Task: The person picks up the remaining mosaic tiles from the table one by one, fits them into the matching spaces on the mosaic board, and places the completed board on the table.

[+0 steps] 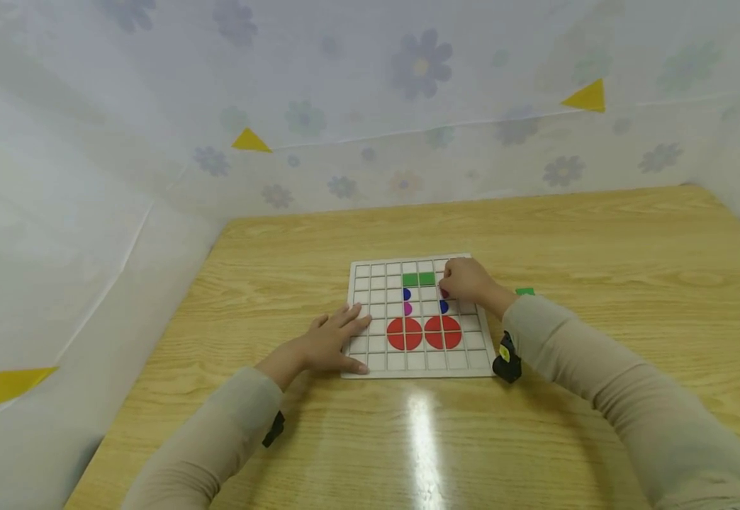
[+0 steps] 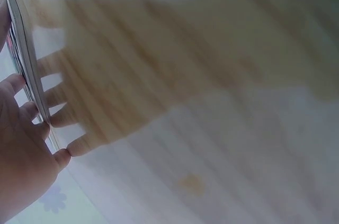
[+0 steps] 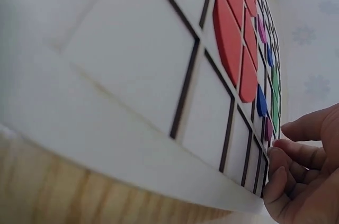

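A white gridded board [image 1: 415,363] lies on the table. My left hand [image 1: 332,342] rests spread on its left edge, fingers straight; the left wrist view shows these fingers [image 2: 21,86] along the rim. On the board's right side, my right hand [image 1: 468,280] has curled fingers and pinches at a magenta half-circle [image 3: 268,128], partly hidden by the fingertips. Below that piece sits a blue half-circle [image 1: 444,307]. A blue half-circle [image 1: 406,294] and a magenta one [image 1: 407,309] stand in the left column, under two green pieces [image 1: 418,279]. Red quarter pieces form two circles [image 1: 405,333].
A green piece [image 1: 525,291] lies on the wooden table [image 1: 357,439] right of the board, partly behind the right sleeve [image 1: 574,347]. Flowered white curtain [image 1: 370,127] hangs behind and beside the table, with yellow triangles [image 1: 251,140] on it.
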The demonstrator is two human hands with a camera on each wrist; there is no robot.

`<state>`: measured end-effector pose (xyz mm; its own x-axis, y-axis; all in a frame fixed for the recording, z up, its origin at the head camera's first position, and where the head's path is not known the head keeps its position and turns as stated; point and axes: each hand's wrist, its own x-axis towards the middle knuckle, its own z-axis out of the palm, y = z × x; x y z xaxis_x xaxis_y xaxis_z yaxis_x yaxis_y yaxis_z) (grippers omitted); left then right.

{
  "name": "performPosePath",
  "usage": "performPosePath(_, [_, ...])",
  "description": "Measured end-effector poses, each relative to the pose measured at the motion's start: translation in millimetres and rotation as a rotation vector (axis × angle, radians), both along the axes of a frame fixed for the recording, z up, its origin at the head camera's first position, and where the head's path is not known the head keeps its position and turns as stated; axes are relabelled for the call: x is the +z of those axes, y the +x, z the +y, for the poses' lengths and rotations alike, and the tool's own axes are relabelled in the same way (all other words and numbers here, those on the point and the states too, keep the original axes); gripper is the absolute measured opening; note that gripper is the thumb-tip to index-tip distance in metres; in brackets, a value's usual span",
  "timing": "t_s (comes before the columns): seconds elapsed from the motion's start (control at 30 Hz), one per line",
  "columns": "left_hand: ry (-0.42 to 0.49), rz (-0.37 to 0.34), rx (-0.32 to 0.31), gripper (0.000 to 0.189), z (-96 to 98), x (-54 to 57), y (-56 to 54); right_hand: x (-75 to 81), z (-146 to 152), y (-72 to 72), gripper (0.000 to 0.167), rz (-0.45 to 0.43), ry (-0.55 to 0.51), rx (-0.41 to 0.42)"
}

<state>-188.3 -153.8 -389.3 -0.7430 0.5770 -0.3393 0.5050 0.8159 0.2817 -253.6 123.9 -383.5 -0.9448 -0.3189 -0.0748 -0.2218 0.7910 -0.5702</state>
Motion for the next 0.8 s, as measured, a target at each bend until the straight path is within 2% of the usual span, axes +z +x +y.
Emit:
performPosePath(0.13, [-0.005, 0.002, 0.000, 0.086, -0.9, 0.5, 0.6, 2.5, 5.2, 1.0, 0.005, -0.023, -0.047, 0.035])
performPosePath(0.23, [-0.011, 0.000, 0.006, 0.085, -2.1, 1.7, 1.1, 4.3, 8.1, 2.1, 0.012, -0.039, -0.069, 0.080])
performPosePath(0.4, [-0.007, -0.004, 0.013, 0.086, -3.2, 2.7, 1.8, 5.7, 9.1, 3.8, 0.015, -0.026, -0.045, 0.148])
performPosePath(0.8, [-0.005, -0.008, 0.007, 0.086, -3.3, 1.1, 1.6, 3.6, 5.5, 5.1, 0.014, -0.023, -0.037, 0.154])
